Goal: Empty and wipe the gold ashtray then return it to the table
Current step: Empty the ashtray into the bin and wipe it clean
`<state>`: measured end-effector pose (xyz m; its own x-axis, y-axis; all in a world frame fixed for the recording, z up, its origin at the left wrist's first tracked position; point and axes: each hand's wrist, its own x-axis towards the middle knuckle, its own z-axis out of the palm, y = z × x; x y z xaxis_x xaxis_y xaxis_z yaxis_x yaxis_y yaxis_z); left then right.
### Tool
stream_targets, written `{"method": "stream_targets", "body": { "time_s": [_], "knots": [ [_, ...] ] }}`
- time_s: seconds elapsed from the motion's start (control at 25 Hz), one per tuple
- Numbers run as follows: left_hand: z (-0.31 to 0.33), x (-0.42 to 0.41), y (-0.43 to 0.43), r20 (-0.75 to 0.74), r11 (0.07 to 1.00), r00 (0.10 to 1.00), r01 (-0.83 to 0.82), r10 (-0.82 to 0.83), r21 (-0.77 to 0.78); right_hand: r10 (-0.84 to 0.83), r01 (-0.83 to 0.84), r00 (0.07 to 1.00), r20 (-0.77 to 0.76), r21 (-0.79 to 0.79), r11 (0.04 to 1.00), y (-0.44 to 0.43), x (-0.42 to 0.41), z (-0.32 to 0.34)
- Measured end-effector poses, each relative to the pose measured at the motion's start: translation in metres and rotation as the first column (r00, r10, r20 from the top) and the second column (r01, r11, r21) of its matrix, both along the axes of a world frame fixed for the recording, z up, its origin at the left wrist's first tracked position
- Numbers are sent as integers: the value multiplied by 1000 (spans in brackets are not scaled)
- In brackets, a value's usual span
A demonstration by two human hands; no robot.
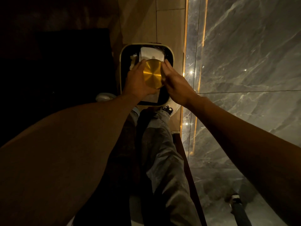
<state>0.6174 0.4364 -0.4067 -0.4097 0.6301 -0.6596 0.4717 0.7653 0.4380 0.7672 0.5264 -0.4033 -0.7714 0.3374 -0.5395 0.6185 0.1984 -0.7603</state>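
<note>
A round gold ashtray is held upside down, its flat brushed base facing me, directly over an open waste bin. My left hand grips its left side and lower edge. Against the ashtray's right edge rests my right hand, fingers flat; whether it grips the rim cannot be seen. White paper and crumpled tissue lie inside the bin. The ashtray's inside is hidden.
The bin stands on a beige tiled floor between a dark piece of furniture on the left and a grey marble wall with a lit gold strip on the right. My legs and shoes are below the bin.
</note>
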Motion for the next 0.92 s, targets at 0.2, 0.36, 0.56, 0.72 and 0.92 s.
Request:
{"method": "stream_targets", "body": {
  "time_s": [0.2,0.36,0.56,0.72,0.92],
  "knots": [
    [6,2,4,100,989,987,-121,129,-82,-378,403,915,139,-280,871,5,-8,7],
    [11,11,9,262,915,878,-366,400,-171,-488,527,850,199,-342,778,12,-7,6],
    [19,18,15,497,755,584,-594,642,-278,-543,559,823,164,-401,726,23,4,10],
    [39,12,22,559,701,459,-617,690,-359,-578,599,793,195,-428,677,24,12,16],
    [72,7,37,485,675,477,-601,733,-429,-596,594,793,131,-386,706,29,18,45]
  ]
}}
